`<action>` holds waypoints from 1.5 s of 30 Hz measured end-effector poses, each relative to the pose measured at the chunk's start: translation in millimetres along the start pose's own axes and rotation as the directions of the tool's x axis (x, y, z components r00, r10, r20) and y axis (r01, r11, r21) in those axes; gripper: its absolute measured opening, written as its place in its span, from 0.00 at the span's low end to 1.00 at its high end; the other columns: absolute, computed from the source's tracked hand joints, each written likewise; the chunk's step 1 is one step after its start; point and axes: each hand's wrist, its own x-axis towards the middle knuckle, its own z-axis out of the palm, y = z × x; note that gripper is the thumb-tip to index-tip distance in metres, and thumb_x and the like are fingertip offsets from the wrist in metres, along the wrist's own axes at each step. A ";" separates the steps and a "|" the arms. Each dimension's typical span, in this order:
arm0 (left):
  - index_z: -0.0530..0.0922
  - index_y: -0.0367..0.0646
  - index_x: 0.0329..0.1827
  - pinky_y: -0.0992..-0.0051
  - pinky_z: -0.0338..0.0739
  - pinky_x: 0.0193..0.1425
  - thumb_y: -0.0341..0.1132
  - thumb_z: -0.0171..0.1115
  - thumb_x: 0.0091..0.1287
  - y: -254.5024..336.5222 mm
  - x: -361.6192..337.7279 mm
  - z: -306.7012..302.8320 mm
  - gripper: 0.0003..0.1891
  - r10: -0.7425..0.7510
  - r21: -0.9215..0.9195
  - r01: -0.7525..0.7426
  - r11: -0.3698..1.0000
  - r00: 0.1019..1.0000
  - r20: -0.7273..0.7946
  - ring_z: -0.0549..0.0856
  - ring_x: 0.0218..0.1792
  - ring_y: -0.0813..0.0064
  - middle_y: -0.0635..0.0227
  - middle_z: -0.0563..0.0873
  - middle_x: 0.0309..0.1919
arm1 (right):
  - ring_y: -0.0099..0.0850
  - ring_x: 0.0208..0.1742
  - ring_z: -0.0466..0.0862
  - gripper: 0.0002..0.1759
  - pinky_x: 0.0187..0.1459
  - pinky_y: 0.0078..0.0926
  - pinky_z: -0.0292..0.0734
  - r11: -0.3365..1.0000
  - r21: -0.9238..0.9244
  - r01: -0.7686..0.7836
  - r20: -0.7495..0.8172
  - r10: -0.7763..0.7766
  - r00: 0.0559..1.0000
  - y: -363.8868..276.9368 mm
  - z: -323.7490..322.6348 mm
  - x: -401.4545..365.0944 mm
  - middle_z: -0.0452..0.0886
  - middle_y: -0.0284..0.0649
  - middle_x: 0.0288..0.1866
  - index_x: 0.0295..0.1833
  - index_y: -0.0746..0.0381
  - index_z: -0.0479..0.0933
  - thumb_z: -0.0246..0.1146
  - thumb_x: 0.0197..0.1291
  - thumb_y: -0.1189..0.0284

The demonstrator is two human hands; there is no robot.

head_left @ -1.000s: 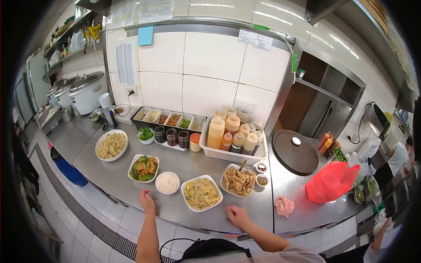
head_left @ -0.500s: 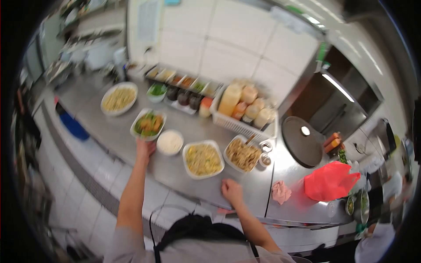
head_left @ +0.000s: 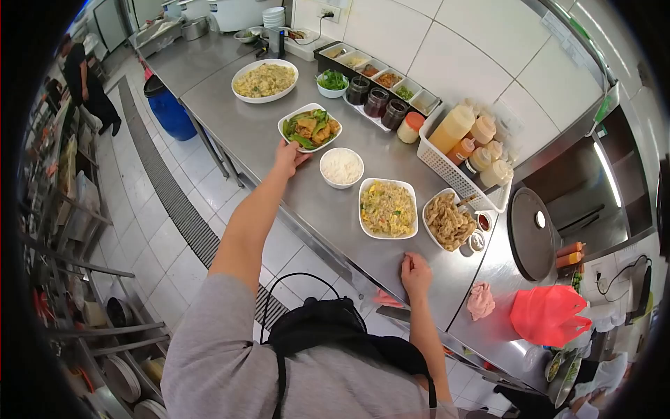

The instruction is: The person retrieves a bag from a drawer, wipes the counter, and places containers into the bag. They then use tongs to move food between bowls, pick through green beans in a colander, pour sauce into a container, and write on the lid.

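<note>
My left hand is at the near edge of a white bowl of browned pieces and green vegetables, with the thumb by its rim and the fingers partly hidden beside it. Next to it stands a round bowl of white rice. On the counter's front edge, my right hand rests with its fingers curled and nothing visible in them. Nearest to it are a square bowl of fried rice and a bowl of light-brown fried pieces. A larger oval dish of fried rice sits farther left.
A white basket of sauce bottles and a black condiment rack line the wall. To the right are a round dark lid, a pink cloth and a red plastic bag. A person stands far left.
My view has swung, so the counter appears shifted right and upward, and a person shows at far left. My left hand stays at the same bowl; my right hand stays curled at the counter edge.
</note>
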 end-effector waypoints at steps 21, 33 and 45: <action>0.68 0.31 0.56 0.78 0.77 0.47 0.24 0.49 0.47 57.5 -232.3 20.2 0.27 -0.340 0.465 0.069 0.883 0.777 0.530 0.81 0.43 0.74 0.61 0.79 0.46 | 0.22 0.16 0.73 0.11 0.14 0.19 0.66 0.853 0.434 -0.288 -0.151 0.385 0.911 107.7 -98.4 -48.0 0.75 0.36 0.21 0.42 0.66 0.74 0.56 0.60 0.69; 0.62 0.41 0.62 0.74 0.81 0.38 0.22 0.47 0.54 -157.0 -365.7 195.8 0.27 -0.519 0.574 0.135 0.808 0.624 0.584 0.83 0.39 0.74 0.65 0.79 0.44 | 0.15 0.27 0.72 0.06 0.26 0.11 0.66 0.159 0.967 -0.198 0.103 0.468 0.878 118.6 -195.4 -35.6 0.73 0.30 0.25 0.39 0.61 0.73 0.58 0.59 0.71; 0.58 0.48 0.62 0.74 0.81 0.35 0.23 0.45 0.60 -320.6 -460.9 295.1 0.25 -0.404 0.318 0.274 0.908 0.773 0.489 0.83 0.37 0.73 0.63 0.76 0.47 | 0.16 0.18 0.64 0.07 0.20 0.12 0.62 0.058 0.989 0.138 -0.125 0.826 0.550 165.4 -205.4 -134.2 0.63 0.30 0.21 0.41 0.60 0.60 0.47 0.66 0.69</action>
